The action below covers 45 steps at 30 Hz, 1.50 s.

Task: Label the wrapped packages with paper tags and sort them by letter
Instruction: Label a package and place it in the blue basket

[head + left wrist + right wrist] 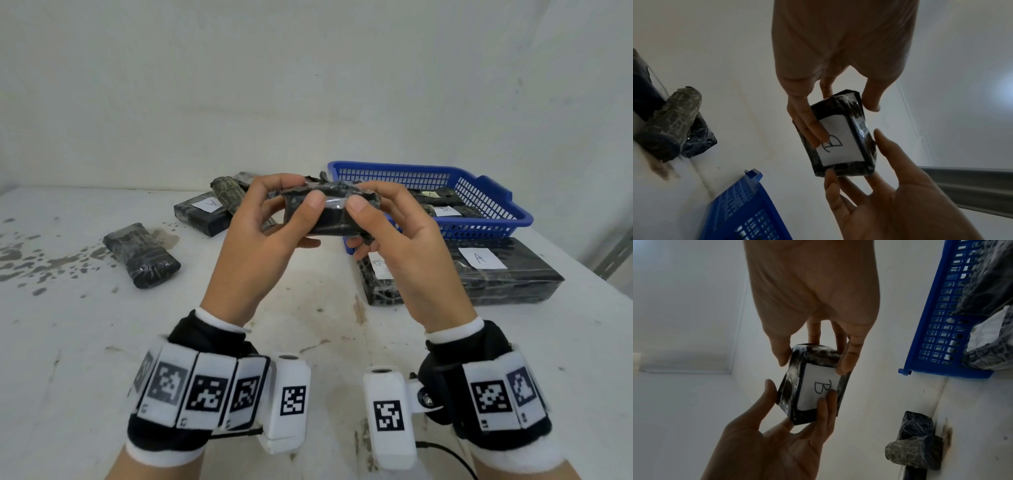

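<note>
Both hands hold one small black wrapped package (329, 214) up over the middle of the table. My left hand (301, 192) pinches its left end, thumb on the near face. On the right end my right hand (366, 197) pinches the same way. A white paper tag marked B (818, 386) lies on the far face, hidden in the head view. In the left wrist view the left hand (840, 113) has fingertips on the tag (840, 146). The right wrist view shows the right hand (815, 360) gripping the package (791, 386) at its end.
A blue basket (486, 228) at the back right holds tagged packages. In front of it lie a long black package tagged A (507, 277) and another tagged one (380, 284). Back left: a package tagged A (202, 214), a camouflage roll (227, 195), and a small untagged package (140, 255).
</note>
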Available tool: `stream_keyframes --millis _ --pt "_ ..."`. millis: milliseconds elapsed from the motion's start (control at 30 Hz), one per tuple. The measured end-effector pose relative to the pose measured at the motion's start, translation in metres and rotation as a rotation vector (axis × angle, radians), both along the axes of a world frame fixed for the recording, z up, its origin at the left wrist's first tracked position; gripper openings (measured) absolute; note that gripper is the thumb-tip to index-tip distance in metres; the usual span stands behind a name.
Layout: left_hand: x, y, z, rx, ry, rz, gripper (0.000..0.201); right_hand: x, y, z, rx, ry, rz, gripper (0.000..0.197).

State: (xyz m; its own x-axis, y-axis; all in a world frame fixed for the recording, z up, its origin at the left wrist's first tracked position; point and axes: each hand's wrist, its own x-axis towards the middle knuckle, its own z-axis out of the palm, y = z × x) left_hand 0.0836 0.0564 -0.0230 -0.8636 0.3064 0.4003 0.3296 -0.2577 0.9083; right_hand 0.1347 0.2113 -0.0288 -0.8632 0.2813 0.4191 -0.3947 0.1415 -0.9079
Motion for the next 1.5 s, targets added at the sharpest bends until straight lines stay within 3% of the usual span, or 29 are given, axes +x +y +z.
stream_keyframes --millis 167,267,333,433,567,667,867,1067,1233,1400,1500 --pt "-0.001 0.001 -0.002 0.027 -0.058 -0.012 0.049 0.003 0.0 0.002 0.009 0.005 0.028 0.03" --pt "-0.004 0.0 -0.002 0.021 -0.092 0.012 0.075 0.006 0.0 0.003 0.008 0.014 0.069 0.053" --pt "-0.006 -0.002 -0.002 0.0 -0.079 0.029 0.08 0.005 -0.001 0.003 0.011 -0.007 0.079 0.069" --pt "-0.001 -0.003 0.001 -0.009 -0.086 -0.009 0.076 0.002 0.001 0.001 -0.064 -0.041 0.067 0.076" --pt "0.003 -0.002 0.001 -0.066 -0.062 -0.038 0.057 0.0 0.002 0.001 -0.12 -0.042 0.086 0.065" --pt "0.005 -0.003 0.003 -0.067 -0.059 -0.038 0.052 0.001 0.003 0.001 -0.093 -0.046 0.09 0.055" --pt "0.003 -0.002 0.001 -0.056 -0.041 -0.005 0.045 0.005 -0.001 0.001 -0.025 -0.048 0.063 0.057" --pt "0.002 -0.002 0.001 -0.069 -0.022 0.02 0.04 0.005 -0.001 0.002 -0.029 -0.034 0.077 0.045" --pt "0.0 -0.003 0.0 -0.088 -0.014 0.048 0.021 0.004 0.001 0.002 -0.061 -0.032 0.07 0.037" --pt "0.003 -0.002 0.001 -0.093 -0.011 0.048 0.024 0.004 0.0 0.001 -0.043 -0.006 0.057 0.021" --pt "0.002 -0.002 0.001 -0.093 -0.018 0.057 0.031 0.005 -0.001 0.002 -0.033 -0.022 0.065 0.031"
